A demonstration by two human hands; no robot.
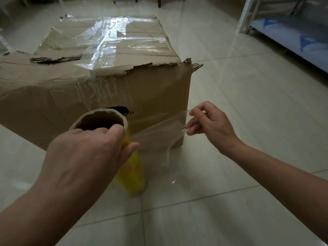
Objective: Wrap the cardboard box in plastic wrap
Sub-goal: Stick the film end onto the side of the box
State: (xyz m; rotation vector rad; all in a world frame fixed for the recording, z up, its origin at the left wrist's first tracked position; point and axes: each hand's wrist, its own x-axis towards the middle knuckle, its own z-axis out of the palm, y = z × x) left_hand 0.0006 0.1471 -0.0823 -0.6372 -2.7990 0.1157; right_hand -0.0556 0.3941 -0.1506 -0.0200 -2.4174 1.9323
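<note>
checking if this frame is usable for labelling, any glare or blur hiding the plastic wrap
Head view: the stretched plastic wrap between roll and right hand shows only as a faint sheen; strong glare off the shiny top of the cardboard box; the roll's yellow lower end is blurred; the tiled floor reflects light; wide-angle bending at the edges.

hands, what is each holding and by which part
Left hand grips the wrap roll near its top end; right hand pinches the film at its free edge.

Dim, soft daylight from the far side; glare on the taped top of the cardboard box [53, 96] and pale floor tiles [248, 107]; wide-angle bending at edges; yellow wrap roll [132, 176] blurred.
</note>
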